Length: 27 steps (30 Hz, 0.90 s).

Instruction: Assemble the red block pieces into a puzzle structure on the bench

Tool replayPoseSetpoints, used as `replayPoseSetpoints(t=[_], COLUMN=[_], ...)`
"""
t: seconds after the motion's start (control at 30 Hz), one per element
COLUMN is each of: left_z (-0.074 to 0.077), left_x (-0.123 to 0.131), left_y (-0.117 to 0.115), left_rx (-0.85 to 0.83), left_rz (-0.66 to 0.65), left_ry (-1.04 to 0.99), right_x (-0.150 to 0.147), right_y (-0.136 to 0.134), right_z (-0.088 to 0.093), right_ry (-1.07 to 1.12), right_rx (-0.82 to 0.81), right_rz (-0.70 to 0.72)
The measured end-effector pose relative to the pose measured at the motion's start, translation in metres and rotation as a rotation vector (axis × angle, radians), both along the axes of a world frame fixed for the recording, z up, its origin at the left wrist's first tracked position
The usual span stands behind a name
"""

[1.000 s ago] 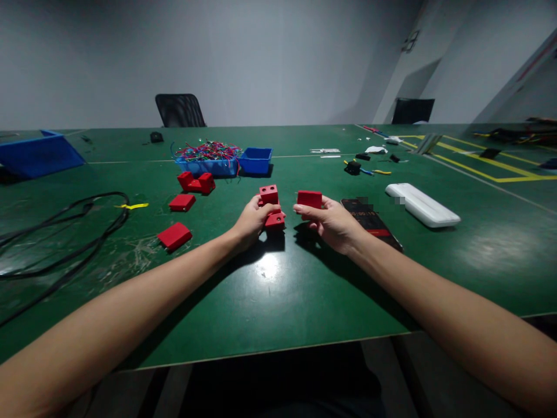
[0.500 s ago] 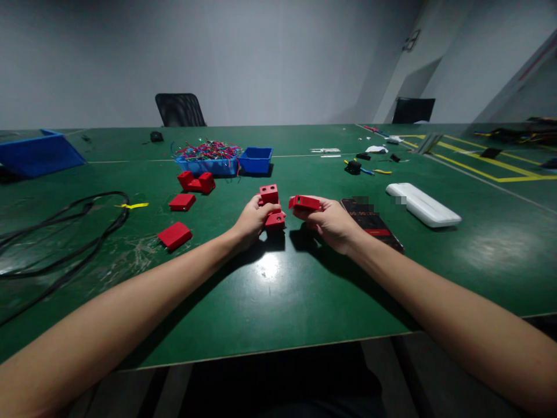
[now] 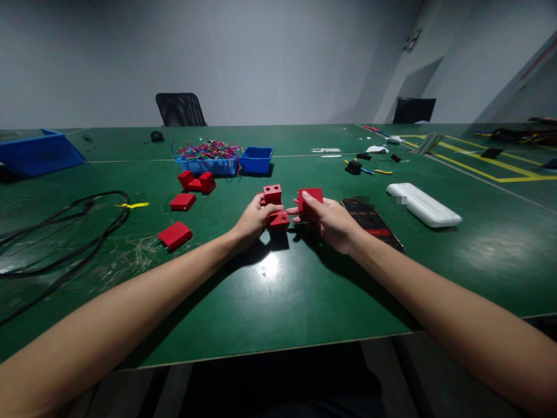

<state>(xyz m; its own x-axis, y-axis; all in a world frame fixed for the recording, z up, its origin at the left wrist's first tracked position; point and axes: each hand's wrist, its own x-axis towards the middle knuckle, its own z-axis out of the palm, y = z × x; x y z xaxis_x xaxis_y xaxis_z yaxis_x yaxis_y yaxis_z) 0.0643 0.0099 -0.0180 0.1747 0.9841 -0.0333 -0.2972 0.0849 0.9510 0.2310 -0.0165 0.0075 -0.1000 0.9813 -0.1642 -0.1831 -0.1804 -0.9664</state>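
Note:
My left hand [image 3: 255, 219] is closed around a red U-shaped block with round holes [image 3: 272, 193], held just above the table. Facing it, my right hand [image 3: 333, 222] pinches a flat red rectangular block [image 3: 310, 199], thumb on its broad face. A small gap separates the two red parts. On the table to the left lie two more red rectangular blocks, a nearer one [image 3: 175, 235] with small metal pins at one end and a farther one [image 3: 182, 202]. Behind those sits another red U-shaped block [image 3: 196, 182].
A phone showing a timer [image 3: 369, 220] lies beside my right wrist, left of a white power bank [image 3: 423, 205]. Farther back stand a blue bin of coloured wires [image 3: 211, 167] and a smaller blue bin [image 3: 256, 160]. A black cable [image 3: 102, 235] loops at left on the green table [image 3: 243, 307].
The rectangular block in my right hand has turned, so its broad face now shows instead of its narrow edge. My left hand and its block have shifted slightly right.

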Motion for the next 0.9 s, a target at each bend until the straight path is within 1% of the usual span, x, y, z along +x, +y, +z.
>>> replayPoseSetpoints(t=[0.1, 0.23, 0.4, 0.57, 0.73, 0.9], left_z=[-0.0024, -0.0046, -0.005, -0.0057, -0.0072, -0.0079], left_x=[-0.0014, -0.0042, -0.0072, -0.0083, -0.0075, -0.0057], left_y=[-0.0009, -0.0022, -0.0016, -0.0023, -0.0038, -0.0049], left_rx=[0.058, 0.131, 0.187, 0.252, 0.239, 0.225], left_rz=[-0.064, -0.161, -0.206, -0.29, -0.296, -0.265], left_ry=[0.009, 0.053, 0.114, 0.108, 0.092, 0.103], right_x=[-0.0014, -0.0022, -0.0017, -0.0004, -0.0004, -0.0038], right_y=[-0.0006, -0.0015, -0.0052, -0.0086, -0.0079, -0.0071], right_z=[0.0032, 0.0042, 0.0037, 0.0037, 0.0024, 0.0035], right_ry=[0.073, 0.164, 0.112, 0.076, 0.038, 0.048], right_rx=[-0.035, -0.034, 0.047, 0.123, 0.14, 0.151], right_rz=[0.013, 0.072, 0.111, 0.17, 0.172, 0.088])
